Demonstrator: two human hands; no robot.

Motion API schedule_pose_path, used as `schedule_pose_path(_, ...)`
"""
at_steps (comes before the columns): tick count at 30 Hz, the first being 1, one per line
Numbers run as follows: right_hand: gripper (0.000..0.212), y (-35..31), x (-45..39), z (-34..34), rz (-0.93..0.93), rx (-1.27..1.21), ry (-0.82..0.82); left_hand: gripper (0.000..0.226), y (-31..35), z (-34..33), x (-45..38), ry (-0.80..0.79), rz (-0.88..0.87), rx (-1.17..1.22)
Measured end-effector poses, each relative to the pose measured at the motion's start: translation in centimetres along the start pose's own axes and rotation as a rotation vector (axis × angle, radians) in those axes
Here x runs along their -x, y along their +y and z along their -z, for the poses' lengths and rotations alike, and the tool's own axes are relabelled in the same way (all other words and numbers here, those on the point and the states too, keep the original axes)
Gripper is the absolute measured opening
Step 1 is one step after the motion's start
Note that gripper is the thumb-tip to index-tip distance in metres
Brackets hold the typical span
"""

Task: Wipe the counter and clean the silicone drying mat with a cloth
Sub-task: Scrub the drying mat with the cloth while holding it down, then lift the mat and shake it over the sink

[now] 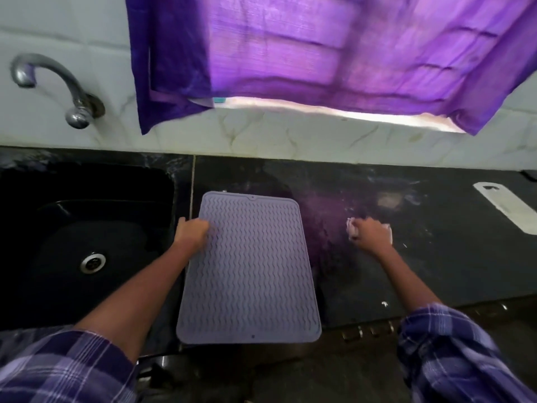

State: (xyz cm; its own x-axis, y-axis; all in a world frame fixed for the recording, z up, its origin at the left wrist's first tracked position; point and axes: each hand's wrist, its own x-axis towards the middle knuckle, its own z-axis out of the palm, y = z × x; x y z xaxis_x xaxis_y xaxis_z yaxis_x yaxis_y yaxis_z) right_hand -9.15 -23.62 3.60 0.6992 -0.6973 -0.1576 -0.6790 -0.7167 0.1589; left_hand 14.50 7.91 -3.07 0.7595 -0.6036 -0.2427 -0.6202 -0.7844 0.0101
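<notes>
A lavender silicone drying mat [250,271] with wavy ridges lies on the black counter [436,271], its near edge reaching past the counter's front edge. My left hand [191,231] grips the mat's left edge near the far corner. To the right of the mat, my right hand [370,235] holds a bunched white cloth [353,228] down on the counter. Pale smears mark the counter just beyond the cloth.
A black sink [72,242] with a steel drain lies left of the mat, with a chrome tap [58,85] on the tiled wall above. A purple curtain [319,48] hangs over the window. A white flat object [505,207] lies at the counter's far right.
</notes>
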Motion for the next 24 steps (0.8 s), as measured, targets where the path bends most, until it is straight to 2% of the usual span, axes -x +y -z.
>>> schedule_pose_path(3, 0.042, -0.6, -1.7, -2.8, 0.035, 0.034, -0.268, 0.028, 0.2, 0.3, -0.2, -0.011, 0.079, -0.054)
schedule_pose_path(4, 0.046, -1.3, -2.4, -3.1, 0.020, 0.002, -0.279, 0.027, 0.3, 0.4, -0.4, -0.013, 0.114, -0.059)
schedule_pose_path(6, 0.038, -3.3, -4.4, -2.8, 0.020, -0.112, -0.137, 0.025, 0.4, 0.5, -1.3, 0.009, 0.168, -0.048)
schedule_pose_path(9, 0.027, -7.9, -7.9, -1.7, 0.169, -0.260, 0.028, 0.028, 1.3, 0.6, -3.5, 0.000, 0.237, -0.001)
schedule_pose_path(13, 0.035, -13.0, -12.5, -2.3, 0.304, -0.352, -0.005, 0.037, 2.8, 0.2, -8.0, 0.008, 0.284, 0.029)
schedule_pose_path(16, 0.035, -14.8, -14.8, -3.9, 0.273, -0.314, -0.024, 0.042, 2.5, 0.7, -10.8, -0.002, 0.350, 0.037)
schedule_pose_path(20, 0.045, -15.0, -16.9, -4.4, 0.216, -0.363, -0.088, 0.042, 2.1, 1.5, -13.7, -0.005, 0.454, 0.126)
schedule_pose_path(24, 0.030, -14.4, -17.7, -4.1, 0.254, -0.330, 0.023, 0.037, 2.0, 2.5, -15.4, -0.010, 0.496, 0.167)
